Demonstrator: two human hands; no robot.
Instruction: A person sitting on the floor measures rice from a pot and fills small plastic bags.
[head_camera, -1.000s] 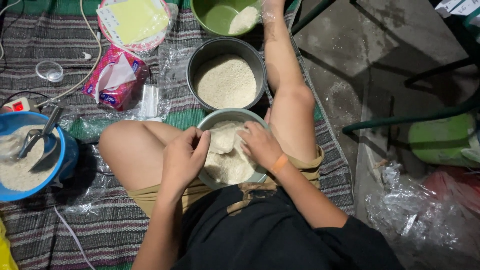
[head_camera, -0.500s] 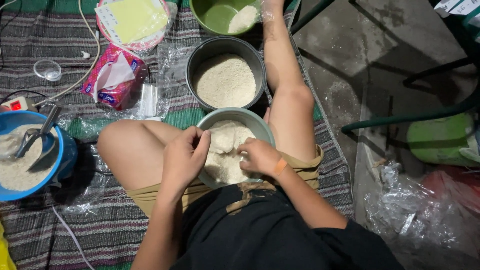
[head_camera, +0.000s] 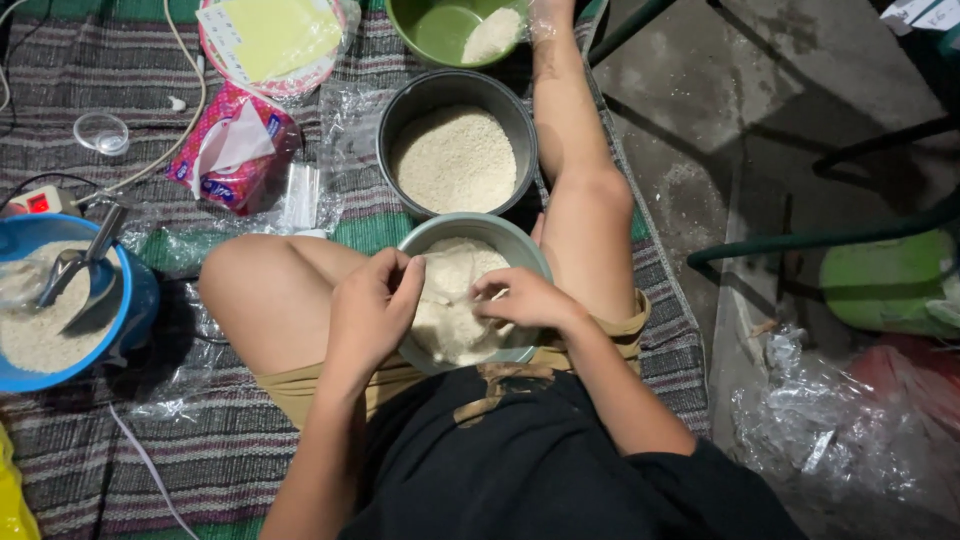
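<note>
Head view shows a grey bowl (head_camera: 520, 243) of white dough (head_camera: 450, 300) resting in the person's lap between the thighs, with the left hand (head_camera: 372, 312) curled at the bowl's 9 o'clock rim and the right hand (head_camera: 525, 298) at its 3 o'clock side, fingers bent and pressed into the dough. At the bowl's 12 o'clock, touching its rim, stands a dark pot (head_camera: 400, 120) of pale grain; a blue bowl (head_camera: 135, 290) with a scoop (head_camera: 75, 265) lies well apart at 9 o'clock.
</note>
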